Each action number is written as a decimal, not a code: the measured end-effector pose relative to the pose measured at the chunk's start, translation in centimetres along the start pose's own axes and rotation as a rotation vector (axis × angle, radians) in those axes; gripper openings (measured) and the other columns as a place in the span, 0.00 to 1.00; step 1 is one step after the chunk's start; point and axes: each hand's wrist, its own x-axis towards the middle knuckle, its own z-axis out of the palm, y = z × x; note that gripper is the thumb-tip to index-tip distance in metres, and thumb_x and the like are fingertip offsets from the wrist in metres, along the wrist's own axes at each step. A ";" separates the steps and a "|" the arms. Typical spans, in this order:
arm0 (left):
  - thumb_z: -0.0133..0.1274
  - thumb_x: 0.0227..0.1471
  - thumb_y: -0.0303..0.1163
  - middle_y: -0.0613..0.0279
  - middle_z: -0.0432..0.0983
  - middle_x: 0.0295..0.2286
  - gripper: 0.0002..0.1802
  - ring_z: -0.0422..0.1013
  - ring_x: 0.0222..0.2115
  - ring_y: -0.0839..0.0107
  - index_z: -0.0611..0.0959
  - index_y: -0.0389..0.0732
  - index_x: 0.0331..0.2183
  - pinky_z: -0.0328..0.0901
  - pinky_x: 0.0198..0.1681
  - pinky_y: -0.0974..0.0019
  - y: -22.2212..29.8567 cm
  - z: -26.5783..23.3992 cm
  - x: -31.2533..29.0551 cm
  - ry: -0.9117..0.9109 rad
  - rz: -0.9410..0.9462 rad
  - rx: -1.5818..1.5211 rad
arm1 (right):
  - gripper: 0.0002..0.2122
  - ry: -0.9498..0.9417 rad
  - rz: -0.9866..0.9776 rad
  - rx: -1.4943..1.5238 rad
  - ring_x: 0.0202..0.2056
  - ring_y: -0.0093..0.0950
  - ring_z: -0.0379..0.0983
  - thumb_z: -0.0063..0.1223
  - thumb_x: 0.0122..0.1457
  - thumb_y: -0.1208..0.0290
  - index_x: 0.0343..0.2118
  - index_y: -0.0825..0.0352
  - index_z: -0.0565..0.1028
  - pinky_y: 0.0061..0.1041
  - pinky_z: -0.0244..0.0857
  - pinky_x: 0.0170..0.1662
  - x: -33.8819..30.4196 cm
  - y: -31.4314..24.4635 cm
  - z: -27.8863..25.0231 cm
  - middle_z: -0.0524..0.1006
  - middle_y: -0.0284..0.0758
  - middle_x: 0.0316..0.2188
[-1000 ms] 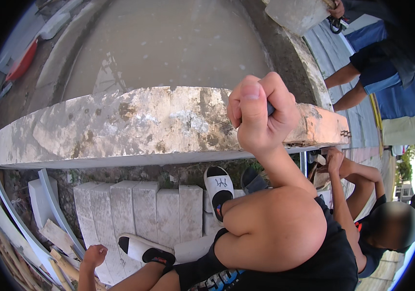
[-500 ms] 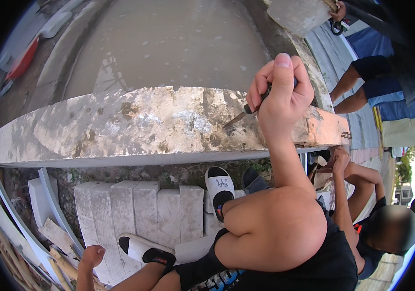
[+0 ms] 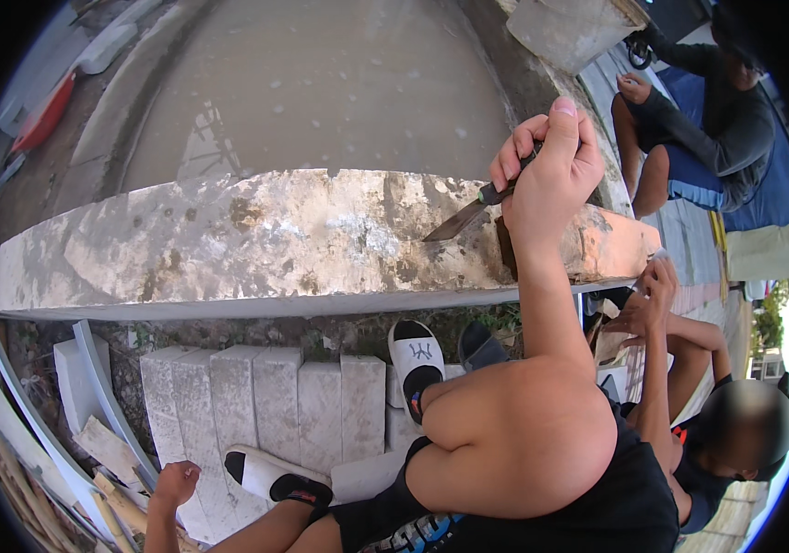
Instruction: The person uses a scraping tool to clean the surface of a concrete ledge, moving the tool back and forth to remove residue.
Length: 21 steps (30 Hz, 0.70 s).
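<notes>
My right hand (image 3: 556, 170) is closed around the dark handle of a knife (image 3: 461, 219). Its stained metal blade slants down to the left, with the tip at the top of a low, weathered concrete wall (image 3: 275, 230). Pale, scuffed patches and dark stains mark the surface about the tip. Down at the lower left, my left hand (image 3: 176, 481) is loosely curled beside a row of pale blocks (image 3: 256, 396), with nothing visible in it. My bent knee (image 3: 533, 442) lies below my right forearm.
Beyond the wall spreads murky grey water (image 3: 321, 92). A seated co-worker (image 3: 726, 129) is at the upper right, near a pale bucket (image 3: 570, 32). Close on my right another person's hand (image 3: 657, 290) reaches the wall's end. Long strips (image 3: 7, 369) and wood lie left.
My right hand has moved slightly up and right, showing more of the blade. The co-worker at the upper right has come down into fuller view. The nearer person's hand has risen toward the wall.
</notes>
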 end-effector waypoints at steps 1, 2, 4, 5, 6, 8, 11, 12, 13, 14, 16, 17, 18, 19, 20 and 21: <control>0.54 0.52 0.34 0.48 0.83 0.31 0.11 0.80 0.35 0.52 0.88 0.45 0.35 0.73 0.42 0.56 0.3 -0.1 0.0 0.002 0.005 -0.003 | 0.17 -0.003 0.018 -0.011 0.12 0.20 0.58 0.45 0.70 0.64 0.25 0.66 0.62 0.21 0.53 0.13 0.0 0.0 -0.1 0.64 0.33 0.16; 0.55 0.52 0.34 0.48 0.83 0.31 0.11 0.80 0.35 0.52 0.88 0.45 0.35 0.73 0.42 0.56 0.7 -0.1 -0.1 0.012 -0.004 -0.029 | 0.17 -0.005 0.035 -0.022 0.12 0.20 0.58 0.44 0.71 0.64 0.25 0.66 0.62 0.21 0.53 0.13 0.0 -0.2 -0.1 0.64 0.33 0.16; 0.55 0.52 0.35 0.47 0.83 0.31 0.11 0.80 0.35 0.52 0.88 0.45 0.34 0.73 0.42 0.56 -0.1 -0.1 -0.3 0.024 -0.021 -0.050 | 0.18 -0.077 0.027 0.043 0.11 0.17 0.60 0.48 0.69 0.68 0.21 0.65 0.62 0.20 0.52 0.12 -2.2 -0.8 1.4 0.64 0.29 0.12; 0.54 0.52 0.35 0.47 0.83 0.30 0.11 0.80 0.35 0.52 0.88 0.44 0.34 0.73 0.42 0.56 -0.7 0.2 -0.3 0.018 -0.005 -0.031 | 0.18 -0.250 -0.169 -0.069 0.11 0.17 0.61 0.48 0.69 0.68 0.21 0.65 0.62 0.20 0.52 0.12 -3.2 -1.0 1.6 0.64 0.29 0.12; 0.54 0.52 0.35 0.47 0.83 0.30 0.11 0.80 0.35 0.52 0.88 0.43 0.34 0.73 0.42 0.56 -1.4 0.5 -0.3 0.013 0.010 -0.012 | 0.18 -0.421 -0.365 -0.182 0.11 0.17 0.61 0.48 0.69 0.68 0.21 0.65 0.62 0.20 0.52 0.12 -3.6 -1.0 1.6 0.64 0.29 0.12; 0.54 0.52 0.35 0.47 0.83 0.30 0.11 0.80 0.35 0.52 0.88 0.43 0.34 0.73 0.42 0.56 -1.8 0.7 -0.3 -0.010 0.018 0.029 | 0.17 -0.419 -0.397 -0.208 0.12 0.17 0.62 0.48 0.69 0.68 0.22 0.65 0.62 0.20 0.53 0.12 -3.3 -0.8 1.5 0.64 0.29 0.13; 0.54 0.52 0.36 0.48 0.83 0.30 0.12 0.80 0.35 0.52 0.88 0.44 0.34 0.73 0.42 0.56 -2.0 0.7 -0.3 -0.004 0.020 0.039 | 0.18 0.029 0.014 0.061 0.11 0.17 0.60 0.45 0.71 0.65 0.22 0.65 0.62 0.20 0.53 0.12 -0.2 -0.3 0.4 0.64 0.30 0.14; 0.54 0.52 0.36 0.48 0.83 0.30 0.12 0.80 0.35 0.52 0.88 0.44 0.34 0.73 0.42 0.56 -2.1 0.5 -0.4 0.008 0.017 0.026 | 0.18 0.025 0.002 0.057 0.11 0.17 0.60 0.45 0.71 0.65 0.22 0.65 0.62 0.20 0.53 0.12 0.0 -0.2 0.4 0.64 0.30 0.14; 0.54 0.52 0.36 0.48 0.83 0.31 0.12 0.80 0.35 0.52 0.89 0.44 0.34 0.73 0.42 0.56 -2.2 0.5 -0.5 0.020 0.011 0.010 | 0.18 0.049 0.017 0.058 0.11 0.17 0.59 0.45 0.71 0.64 0.22 0.65 0.62 0.20 0.53 0.12 -0.1 0.0 0.4 0.63 0.30 0.14; 0.55 0.51 0.36 0.48 0.83 0.30 0.12 0.80 0.35 0.52 0.89 0.44 0.34 0.73 0.42 0.55 -2.2 0.4 -0.6 0.030 -0.002 -0.028 | 0.19 0.076 0.032 0.057 0.11 0.17 0.59 0.44 0.71 0.64 0.22 0.65 0.61 0.20 0.53 0.11 -0.2 0.1 0.4 0.63 0.30 0.14; 0.55 0.51 0.36 0.48 0.83 0.30 0.11 0.80 0.34 0.52 0.89 0.45 0.34 0.74 0.42 0.55 -2.4 0.3 -0.1 0.044 0.006 -0.059 | 0.16 -0.148 -0.093 -0.017 0.12 0.17 0.60 0.45 0.70 0.69 0.23 0.66 0.62 0.19 0.53 0.13 -2.3 -0.8 0.6 0.66 0.30 0.14; 0.55 0.51 0.36 0.49 0.83 0.30 0.11 0.80 0.34 0.52 0.89 0.45 0.34 0.74 0.42 0.55 -2.4 0.4 0.5 0.022 0.014 -0.018 | 0.15 -0.288 -0.217 -0.126 0.12 0.17 0.59 0.44 0.70 0.70 0.24 0.66 0.61 0.20 0.53 0.14 -3.0 -1.2 0.4 0.67 0.32 0.15; 0.55 0.51 0.35 0.50 0.83 0.29 0.11 0.80 0.34 0.54 0.89 0.45 0.34 0.74 0.41 0.57 -3.5 0.6 0.7 0.007 0.013 0.031 | 0.15 -0.354 -0.344 -0.189 0.13 0.15 0.59 0.44 0.69 0.72 0.23 0.66 0.61 0.19 0.52 0.14 -3.6 -0.8 0.7 0.68 0.31 0.14; 0.55 0.51 0.34 0.52 0.84 0.29 0.11 0.81 0.34 0.56 0.89 0.44 0.34 0.74 0.41 0.58 -4.5 1.1 1.0 -0.007 0.020 0.069 | 0.15 -0.426 -0.484 -0.269 0.13 0.14 0.60 0.44 0.69 0.75 0.23 0.66 0.61 0.18 0.51 0.14 -3.5 -1.0 1.1 0.69 0.30 0.13; 0.54 0.52 0.32 0.54 0.84 0.28 0.11 0.81 0.33 0.59 0.89 0.43 0.34 0.74 0.41 0.61 -5.9 1.6 1.1 -0.005 0.037 0.106 | 0.16 -0.433 -0.525 -0.317 0.12 0.13 0.58 0.46 0.69 0.74 0.22 0.65 0.61 0.17 0.49 0.14 -2.9 -0.6 1.2 0.70 0.29 0.13; 0.56 0.51 0.31 0.54 0.84 0.29 0.10 0.81 0.34 0.59 0.89 0.44 0.34 0.74 0.41 0.61 -6.5 1.9 1.3 -0.006 0.031 0.100 | 0.16 -0.379 -0.413 -0.279 0.12 0.13 0.58 0.47 0.69 0.74 0.22 0.65 0.61 0.17 0.49 0.14 -2.5 0.0 1.3 0.70 0.29 0.13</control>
